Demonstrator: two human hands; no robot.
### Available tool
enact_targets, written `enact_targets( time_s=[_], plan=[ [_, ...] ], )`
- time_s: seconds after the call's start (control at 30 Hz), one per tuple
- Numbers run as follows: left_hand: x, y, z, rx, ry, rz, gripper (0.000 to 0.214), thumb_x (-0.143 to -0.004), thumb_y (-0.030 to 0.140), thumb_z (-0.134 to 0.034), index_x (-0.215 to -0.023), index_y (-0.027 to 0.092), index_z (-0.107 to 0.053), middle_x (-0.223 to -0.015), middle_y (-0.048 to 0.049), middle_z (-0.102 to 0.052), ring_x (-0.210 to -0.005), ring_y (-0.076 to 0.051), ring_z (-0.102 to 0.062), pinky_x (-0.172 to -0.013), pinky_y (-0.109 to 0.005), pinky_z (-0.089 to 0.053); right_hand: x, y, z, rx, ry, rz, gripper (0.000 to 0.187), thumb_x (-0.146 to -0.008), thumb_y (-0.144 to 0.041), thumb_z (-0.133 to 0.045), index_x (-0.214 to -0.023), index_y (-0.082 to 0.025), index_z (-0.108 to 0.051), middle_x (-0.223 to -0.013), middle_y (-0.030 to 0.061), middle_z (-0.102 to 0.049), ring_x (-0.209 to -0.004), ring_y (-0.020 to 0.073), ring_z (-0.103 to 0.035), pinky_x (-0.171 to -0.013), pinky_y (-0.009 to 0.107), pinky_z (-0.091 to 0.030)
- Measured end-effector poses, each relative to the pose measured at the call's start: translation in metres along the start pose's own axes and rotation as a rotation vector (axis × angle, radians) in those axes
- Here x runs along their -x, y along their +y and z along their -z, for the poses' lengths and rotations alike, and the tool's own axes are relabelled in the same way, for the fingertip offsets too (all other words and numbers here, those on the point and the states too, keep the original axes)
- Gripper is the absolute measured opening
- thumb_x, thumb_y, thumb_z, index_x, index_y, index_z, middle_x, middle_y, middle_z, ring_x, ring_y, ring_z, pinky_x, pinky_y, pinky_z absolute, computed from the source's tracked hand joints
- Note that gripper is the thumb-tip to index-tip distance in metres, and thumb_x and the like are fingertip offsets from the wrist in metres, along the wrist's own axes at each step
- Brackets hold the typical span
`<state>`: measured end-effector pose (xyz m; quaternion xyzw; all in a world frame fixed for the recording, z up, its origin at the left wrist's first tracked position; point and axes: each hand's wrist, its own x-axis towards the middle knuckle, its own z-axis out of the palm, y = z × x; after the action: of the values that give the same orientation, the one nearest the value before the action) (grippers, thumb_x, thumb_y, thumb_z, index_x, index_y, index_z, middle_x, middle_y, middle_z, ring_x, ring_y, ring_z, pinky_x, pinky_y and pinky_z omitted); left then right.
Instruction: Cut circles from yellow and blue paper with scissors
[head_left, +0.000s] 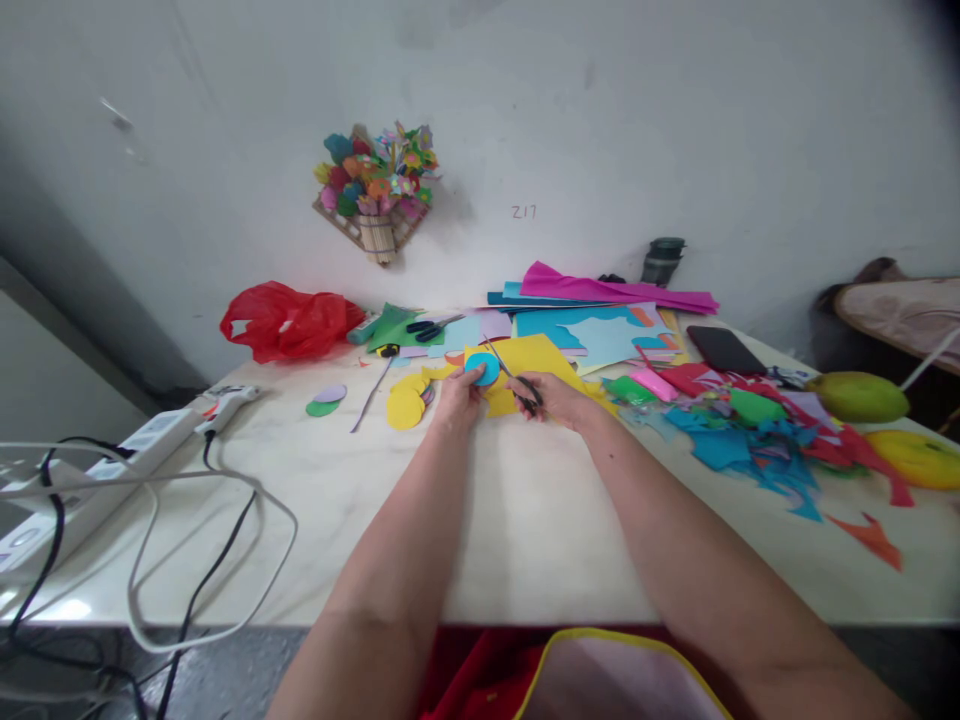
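My left hand (pixel 459 395) pinches a small blue paper circle (pixel 482 371) above the white table (pixel 480 520). My right hand (pixel 559 400) is closed on the black handles of a pair of scissors (pixel 513 378), whose blades point up and left toward the circle. Under both hands lies a yellow paper sheet (pixel 531 357). A stack of yellow paper circles (pixel 406 405) sits just left of my left hand.
Green and lilac paper circles (pixel 325 401) lie further left. A second pair of scissors (pixel 429 328), coloured paper sheets (pixel 600 330), a phone (pixel 724 350), scattered paper scraps (pixel 757 430), two mangoes (pixel 859 397), a red plastic bag (pixel 285 320) and power strips with cables (pixel 135 450) crowd the table.
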<state>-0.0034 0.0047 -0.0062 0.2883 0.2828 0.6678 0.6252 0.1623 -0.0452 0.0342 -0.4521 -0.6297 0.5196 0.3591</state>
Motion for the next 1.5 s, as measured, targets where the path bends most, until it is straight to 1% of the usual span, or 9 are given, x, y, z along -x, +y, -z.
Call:
enact_targets(
  time_s=[0.2,0.33,0.43,0.6,0.77,0.93,1.2,1.4,1.5],
  plan=[
    [0.0004,0.0002,-0.0011,0.013,0.017,0.004,0.018,-0.062,0.009,-0.080,-0.076,0.012,-0.069,-0.075,-0.0029,-0.071,-0.067,-0.013,-0.066,-0.074,-0.028,-0.057,-0.0016,0.0023,0.0005,0.004,0.002,0.011,0.031,-0.082,-0.043,-0.069,-0.070,-0.018,-0.055,-0.057,-0.0021,-0.056,-0.046,0.0088,-0.050,-0.038,0.020,-0.029],
    [0.0001,0.0000,-0.0006,0.011,0.019,0.007,0.021,-0.062,0.010,-0.082,-0.078,0.013,-0.069,-0.077,-0.0029,-0.071,-0.070,-0.014,-0.068,-0.077,-0.030,-0.057,-0.0011,0.0018,0.0009,0.021,0.004,0.011,0.030,-0.083,-0.042,-0.068,-0.070,-0.018,-0.054,-0.057,-0.0020,-0.056,-0.047,0.0091,-0.051,-0.038,0.020,-0.029],
    [-0.0010,-0.0006,0.0005,0.007,0.015,-0.002,0.023,-0.061,0.011,-0.083,-0.078,0.014,-0.068,-0.075,-0.0023,-0.071,-0.072,-0.015,-0.068,-0.076,-0.029,-0.058,0.0000,0.0008,0.0011,0.023,0.000,0.011,0.029,-0.083,-0.040,-0.068,-0.070,-0.018,-0.054,-0.057,-0.0024,-0.056,-0.047,0.0091,-0.051,-0.039,0.021,-0.028],
    [-0.0016,-0.0008,0.0006,0.014,0.014,-0.006,0.021,-0.061,0.010,-0.082,-0.076,0.013,-0.068,-0.074,-0.0017,-0.070,-0.068,-0.013,-0.067,-0.069,-0.024,-0.056,-0.0004,0.0006,0.0005,0.023,0.002,0.003,0.026,-0.083,-0.036,-0.067,-0.070,-0.019,-0.053,-0.057,-0.0031,-0.054,-0.047,0.0083,-0.049,-0.039,0.020,-0.027],
    [-0.0009,-0.0007,-0.0002,0.013,0.019,-0.003,0.021,-0.062,0.011,-0.083,-0.077,0.013,-0.068,-0.074,-0.0022,-0.070,-0.069,-0.014,-0.067,-0.071,-0.026,-0.056,-0.0012,0.0011,-0.0003,0.018,0.003,0.002,0.023,-0.085,-0.032,-0.063,-0.070,-0.019,-0.052,-0.056,-0.0033,-0.054,-0.046,0.0082,-0.049,-0.039,0.020,-0.027],
    [-0.0004,-0.0002,-0.0002,0.007,0.025,-0.006,0.021,-0.062,0.012,-0.082,-0.077,0.014,-0.068,-0.074,-0.0017,-0.070,-0.072,-0.015,-0.068,-0.074,-0.028,-0.057,-0.0005,0.0004,-0.0001,0.025,0.007,0.007,0.029,-0.081,-0.039,-0.069,-0.069,-0.019,-0.052,-0.056,-0.0034,-0.054,-0.046,0.0081,-0.049,-0.039,0.020,-0.027],
    [-0.0007,0.0000,0.0007,0.027,0.003,0.004,0.013,-0.067,0.009,-0.077,-0.077,0.013,-0.069,-0.074,-0.0026,-0.070,-0.065,-0.012,-0.065,-0.066,-0.023,-0.055,-0.0012,0.0021,0.0000,0.025,0.006,0.015,0.030,-0.076,-0.041,-0.070,-0.069,-0.019,-0.052,-0.057,-0.0032,-0.053,-0.047,0.0083,-0.048,-0.039,0.021,-0.026],
    [-0.0021,-0.0014,0.0017,0.009,0.016,-0.006,0.018,-0.065,0.010,-0.079,-0.080,0.014,-0.070,-0.075,-0.0034,-0.071,-0.074,-0.016,-0.068,-0.075,-0.029,-0.058,0.0001,-0.0008,-0.0021,0.012,0.008,0.011,0.033,-0.071,-0.043,-0.072,-0.066,-0.020,-0.049,-0.055,-0.0038,-0.051,-0.047,0.0088,-0.047,-0.041,0.022,-0.025],
    [-0.0012,-0.0006,0.0002,0.018,0.024,-0.005,0.016,-0.066,0.009,-0.078,-0.077,0.014,-0.069,-0.073,-0.0030,-0.070,-0.069,-0.014,-0.067,-0.069,-0.026,-0.057,0.0008,-0.0019,-0.0030,0.007,0.013,0.010,0.032,-0.072,-0.042,-0.072,-0.066,-0.020,-0.049,-0.055,-0.0038,-0.051,-0.047,0.0086,-0.047,-0.041,0.022,-0.025]
  ],
)
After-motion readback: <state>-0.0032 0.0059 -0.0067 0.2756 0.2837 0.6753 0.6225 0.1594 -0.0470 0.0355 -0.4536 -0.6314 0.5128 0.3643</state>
